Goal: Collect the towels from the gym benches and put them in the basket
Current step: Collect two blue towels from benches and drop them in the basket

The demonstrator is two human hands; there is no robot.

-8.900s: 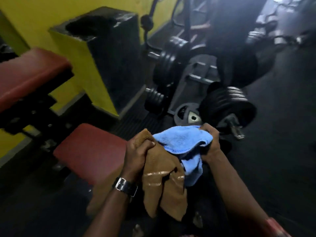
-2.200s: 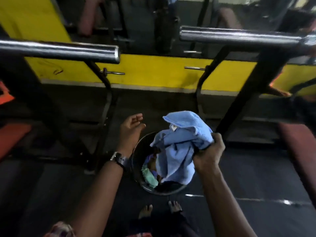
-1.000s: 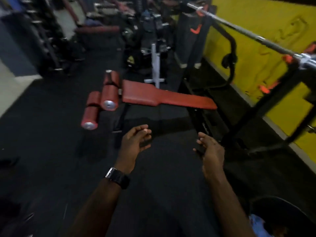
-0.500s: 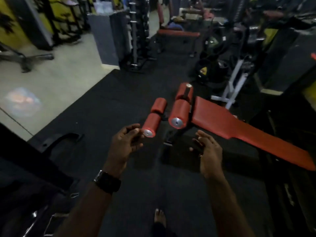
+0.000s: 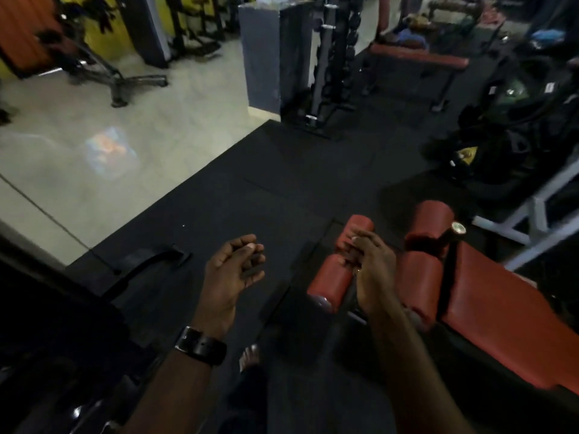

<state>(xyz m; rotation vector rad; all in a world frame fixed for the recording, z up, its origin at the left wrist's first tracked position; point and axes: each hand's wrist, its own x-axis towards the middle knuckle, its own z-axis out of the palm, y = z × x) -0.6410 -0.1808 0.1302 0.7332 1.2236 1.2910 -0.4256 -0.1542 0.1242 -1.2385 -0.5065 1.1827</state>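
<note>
Both my hands are empty and held out in front of me over the black floor mat. My left hand (image 5: 233, 270), with a dark watch on the wrist, has its fingers loosely curled and apart. My right hand (image 5: 371, 270) is open, hovering in front of the red foam rollers (image 5: 332, 277) of a red sit-up bench (image 5: 501, 314). Far ahead stands a red flat bench (image 5: 416, 56) with blue cloth, probably a towel (image 5: 409, 37), lying on it. Another blue cloth (image 5: 550, 35) shows at the far right. The basket is out of view.
A dumbbell rack (image 5: 335, 64) and a grey pillar (image 5: 266, 57) stand ahead in the middle. Dark bags and gear (image 5: 501, 145) lie at the right by a white frame (image 5: 532, 214). Pale tiled floor (image 5: 94, 136) spreads to the left, with machines beyond it.
The blue towel left my right hand at the basket; both hands are now empty. The view has turned and moved along the mat, so the sit-up bench sits closer at my right.
</note>
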